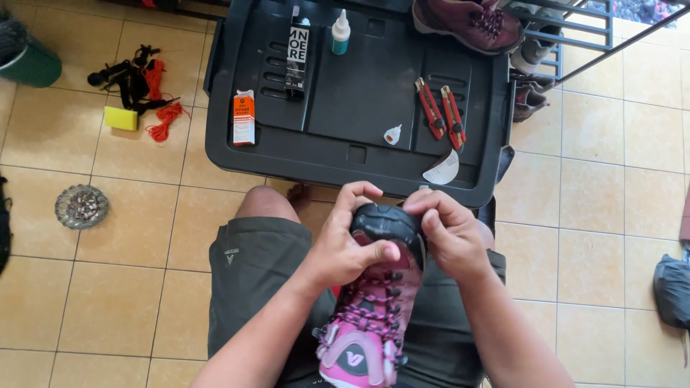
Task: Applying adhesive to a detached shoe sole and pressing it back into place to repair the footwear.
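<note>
I see both bare hands clasped on the toe of a pink hiking shoe (370,316) that rests on my lap, heel toward me and black rubber toe cap (384,219) pointing away. My left hand (348,241) grasps the toe from its left side, thumb laid across the pink upper just below the cap, fingers curled over the top. My right hand (449,233) grips the right side of the same cap, fingertips pressing its upper edge. The two hands nearly meet over the cap.

Just beyond the grip stands a black plastic tray (345,154). On it, nearest my right hand, lies a white curved scrap (442,171); a little farther are two red utility knives (440,111) side by side and a small white cap (392,134). Farther off to the left lie an orange and white box (244,118), a black tube (297,61) and a teal glue bottle (341,34). A yellow sponge (120,118) sits on the tiled floor, well to the left.
</note>
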